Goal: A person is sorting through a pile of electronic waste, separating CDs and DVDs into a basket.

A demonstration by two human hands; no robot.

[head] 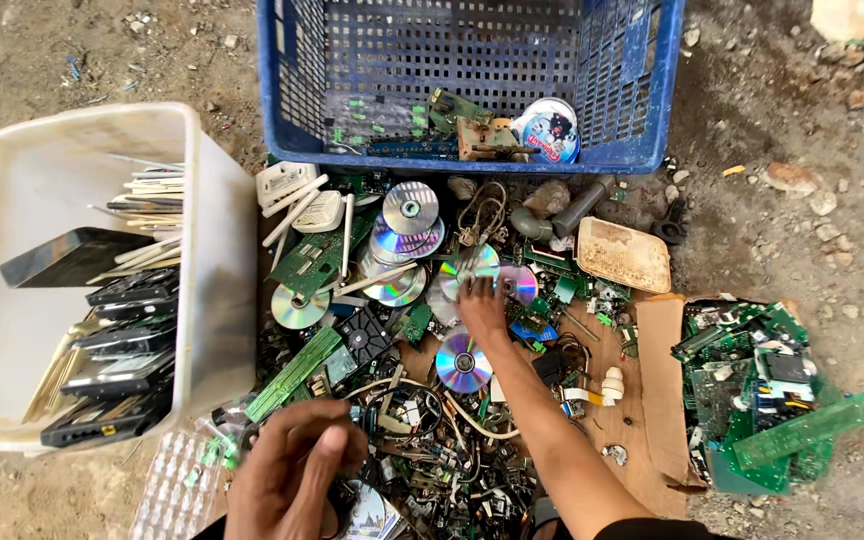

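Note:
My right hand (pixel 481 304) reaches out over a heap of electronic scrap and its fingers close on a shiny disc (pixel 467 268) in the middle of the pile. More discs lie around it: one (pixel 462 362) just below my wrist, a stack (pixel 407 225) to the upper left, another (pixel 299 306) further left. My left hand (pixel 287 480) is low and near me, fingers curled around a stack of discs (pixel 367 515) at the bottom edge. Green circuit boards (pixel 295 372), cables and wires (pixel 422 415) lie between the two hands.
A white plastic tub (pixel 217 250) on the left holds flat black devices and white strips. A blue crate (pixel 472 80) stands at the top with a few parts inside. Green boards (pixel 772 390) are piled on cardboard (pixel 660 370) at the right. Dirt and stones surround everything.

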